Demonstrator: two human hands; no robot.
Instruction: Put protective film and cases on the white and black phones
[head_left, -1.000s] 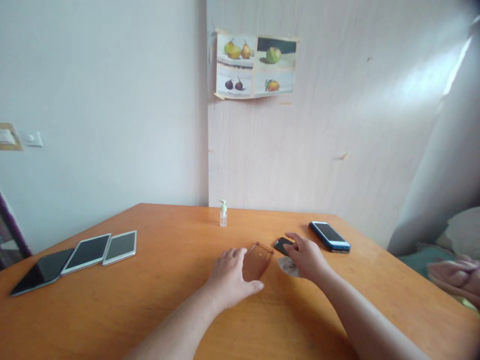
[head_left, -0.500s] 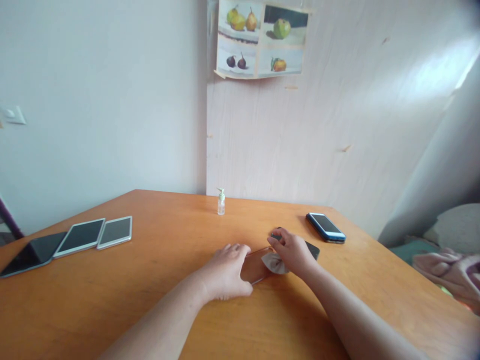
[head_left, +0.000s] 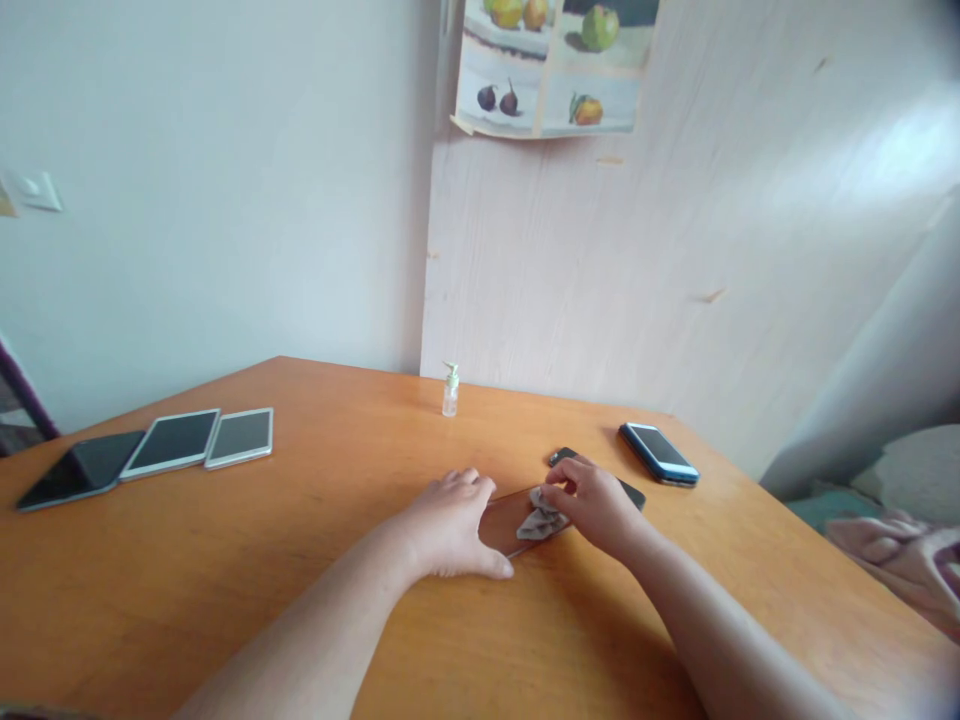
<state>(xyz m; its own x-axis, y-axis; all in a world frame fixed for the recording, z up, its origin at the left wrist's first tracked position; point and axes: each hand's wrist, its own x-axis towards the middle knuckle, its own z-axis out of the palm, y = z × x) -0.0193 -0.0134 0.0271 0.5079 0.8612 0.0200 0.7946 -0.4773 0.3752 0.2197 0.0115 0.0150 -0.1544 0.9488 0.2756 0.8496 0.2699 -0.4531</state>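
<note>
A brownish see-through phone case lies flat on the orange table. My left hand rests on its near end, fingers curled over its edge and pinning it down. My right hand pinches a crumpled grey cloth and presses it onto the case's far end. A black phone lies partly hidden just behind my right hand.
A blue-cased phone lies at the right rear of the table. A small pump bottle stands near the wall. Three devices sit in a row at the left edge. Pink fabric lies off the table's right side.
My right hand left the black phone, picked up the grey cloth and brought it left onto the case. My left hand stayed on the case. The camera tilted down.
</note>
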